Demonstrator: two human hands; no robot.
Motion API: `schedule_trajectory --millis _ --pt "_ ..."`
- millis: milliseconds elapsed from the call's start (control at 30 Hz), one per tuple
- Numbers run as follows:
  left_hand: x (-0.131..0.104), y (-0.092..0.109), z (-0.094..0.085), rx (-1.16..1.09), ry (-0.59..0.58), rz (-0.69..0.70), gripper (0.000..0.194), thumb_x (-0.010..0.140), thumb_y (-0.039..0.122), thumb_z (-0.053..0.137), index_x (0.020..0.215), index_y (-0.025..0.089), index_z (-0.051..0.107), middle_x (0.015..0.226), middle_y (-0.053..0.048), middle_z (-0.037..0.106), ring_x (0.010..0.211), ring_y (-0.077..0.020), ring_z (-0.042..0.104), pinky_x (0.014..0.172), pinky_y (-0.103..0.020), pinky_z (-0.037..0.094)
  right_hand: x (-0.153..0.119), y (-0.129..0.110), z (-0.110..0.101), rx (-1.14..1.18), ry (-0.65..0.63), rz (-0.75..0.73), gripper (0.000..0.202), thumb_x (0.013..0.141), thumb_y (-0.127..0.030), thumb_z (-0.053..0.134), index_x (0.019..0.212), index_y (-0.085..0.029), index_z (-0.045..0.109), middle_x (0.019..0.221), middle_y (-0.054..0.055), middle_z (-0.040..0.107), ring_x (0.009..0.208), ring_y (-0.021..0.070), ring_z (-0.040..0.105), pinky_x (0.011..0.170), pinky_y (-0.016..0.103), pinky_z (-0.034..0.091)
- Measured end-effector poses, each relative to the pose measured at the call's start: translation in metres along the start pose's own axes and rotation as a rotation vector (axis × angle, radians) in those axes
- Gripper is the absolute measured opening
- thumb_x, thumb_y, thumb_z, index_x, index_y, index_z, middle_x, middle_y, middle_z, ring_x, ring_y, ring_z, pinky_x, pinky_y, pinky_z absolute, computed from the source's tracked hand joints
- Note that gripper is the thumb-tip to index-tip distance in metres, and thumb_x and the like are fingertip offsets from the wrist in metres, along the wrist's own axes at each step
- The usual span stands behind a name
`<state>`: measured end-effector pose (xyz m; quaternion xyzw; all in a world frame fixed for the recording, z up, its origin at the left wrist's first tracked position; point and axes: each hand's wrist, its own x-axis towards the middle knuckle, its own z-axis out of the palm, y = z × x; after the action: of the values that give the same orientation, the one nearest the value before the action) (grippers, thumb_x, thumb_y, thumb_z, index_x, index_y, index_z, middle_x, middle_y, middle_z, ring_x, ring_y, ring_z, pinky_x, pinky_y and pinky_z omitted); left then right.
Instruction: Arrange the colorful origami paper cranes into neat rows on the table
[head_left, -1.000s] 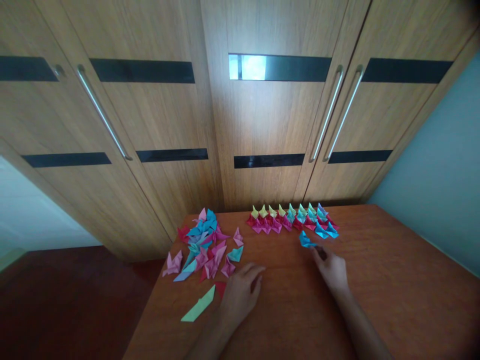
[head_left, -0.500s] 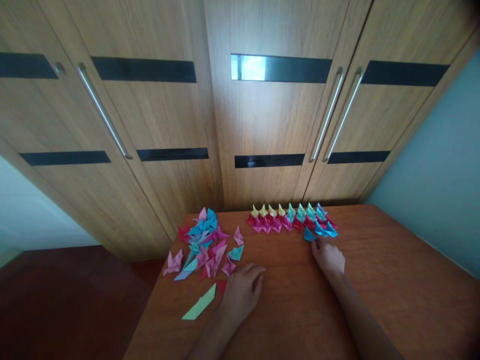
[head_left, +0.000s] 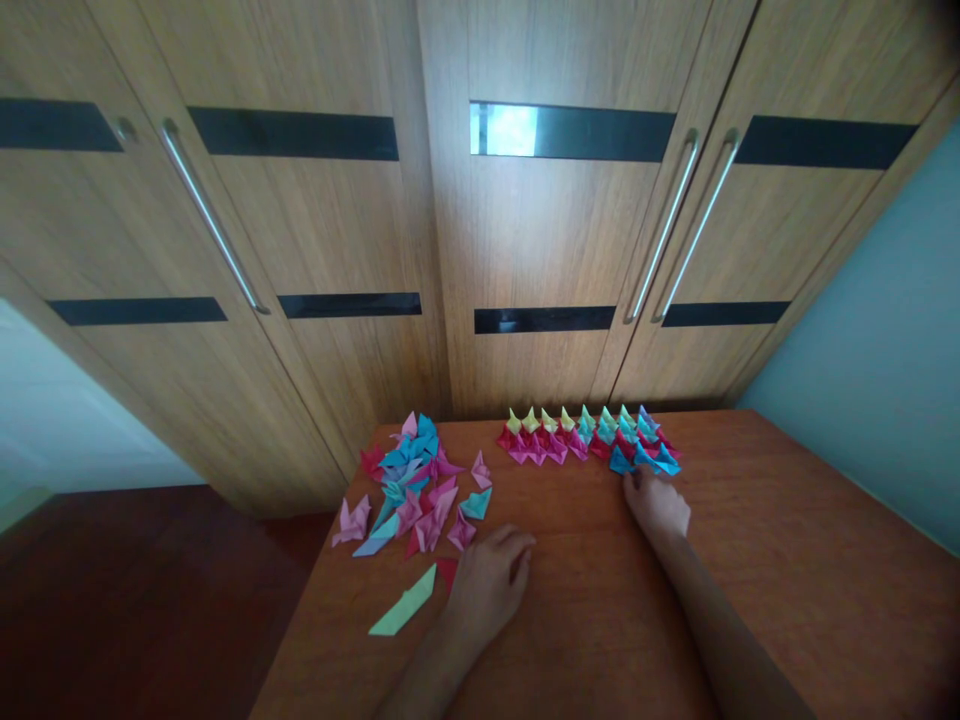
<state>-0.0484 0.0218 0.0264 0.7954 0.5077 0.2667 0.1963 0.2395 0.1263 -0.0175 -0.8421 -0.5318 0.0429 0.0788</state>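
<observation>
My right hand [head_left: 658, 508] is at the front of the rows of folded paper pieces, fingers drawn together at a blue origami piece [head_left: 620, 460]. That piece stands at the left end of a short blue front row, beside another blue piece [head_left: 666, 461]. Behind are pink origami pieces [head_left: 555, 448] and yellow ones [head_left: 531, 420]. My left hand [head_left: 491, 575] rests on the table with loosely bent fingers, thumb apart, nothing visible in it. Close by it lie a red paper piece [head_left: 447, 571], partly covered, and a flat light-green folded strip [head_left: 405, 603].
A loose heap of folded paper pieces [head_left: 409, 475] in pink, blue and red covers the table's left back corner. The wooden table [head_left: 585, 620] stands against a wardrobe [head_left: 532, 230] with long metal handles. A pale blue wall [head_left: 862, 370] rises at the right.
The blue piece at my right fingertips has moved slightly back, into line with the other blue ones. My left hand stays nearly still. The view has shifted a little.
</observation>
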Motion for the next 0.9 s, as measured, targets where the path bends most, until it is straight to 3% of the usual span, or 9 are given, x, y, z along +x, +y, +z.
schedule_trajectory --millis 900 --pt "-0.0002 0.0043 -0.0045 0.022 -0.034 0.014 0.028 0.086 0.013 0.044 0.100 0.025 0.065 0.096 -0.003 0.066 0.088 -0.0174 0.063 0.079 -0.027 0.051 -0.0034 -0.0047 -0.0050 0.007 -0.038 0.026 0.043 0.093 -0.050 0.031 0.113 -0.023 0.057 0.098 0.014 0.067 0.089 0.0304 0.066 0.072 0.041 0.049"
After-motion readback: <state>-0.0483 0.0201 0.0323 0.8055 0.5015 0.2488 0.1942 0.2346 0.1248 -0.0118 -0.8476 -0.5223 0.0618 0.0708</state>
